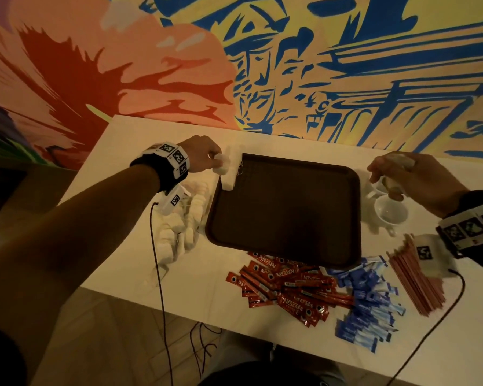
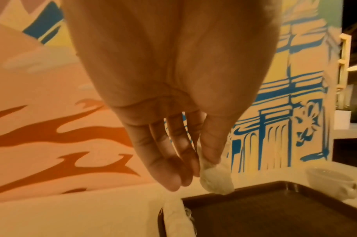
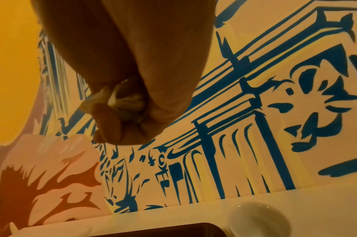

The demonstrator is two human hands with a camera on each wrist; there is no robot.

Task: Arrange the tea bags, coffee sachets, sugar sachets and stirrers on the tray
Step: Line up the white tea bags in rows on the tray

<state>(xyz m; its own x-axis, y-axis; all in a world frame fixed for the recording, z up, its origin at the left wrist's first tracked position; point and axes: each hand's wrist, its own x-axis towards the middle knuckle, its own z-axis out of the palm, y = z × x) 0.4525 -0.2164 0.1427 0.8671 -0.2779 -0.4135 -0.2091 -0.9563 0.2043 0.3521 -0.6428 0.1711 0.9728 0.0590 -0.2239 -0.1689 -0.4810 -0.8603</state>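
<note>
— Where are the tea bags found?
— A short row of white tea bags [image 1: 229, 174] is stood along the far left edge of the dark brown tray [image 1: 285, 207], and a larger heap of tea bags [image 1: 179, 229] is left on the white table [image 1: 117, 274] just left of the tray. One more tea bag [image 2: 216, 181] is pinched between thumb and fingertips of the left hand [image 1: 201, 157], held just above the row at the tray's far left corner.

— How is that hand shaped?
— The fingers are narrowed to a pinch and pointed downward; only the bag is touched.

— And the right hand [image 1: 413, 176]?
— It is held above the table to the right of the tray, over two white cups [image 1: 388, 207]. Its fingers are curled tightly, and several crumpled tea bags [image 3: 124, 101] are clutched in the fist.

— What is seen of the other supplies?
— Red coffee sachets [image 1: 285, 288] are piled on the table at the tray's near edge, blue sugar sachets [image 1: 365, 302] are heaped to their right, and a bundle of reddish stirrers [image 1: 413, 277] is laid beyond those, near the right wrist.

— And behind everything?
— A painted wall [image 1: 262, 65] in orange, yellow and blue is seen beyond the table.
</note>
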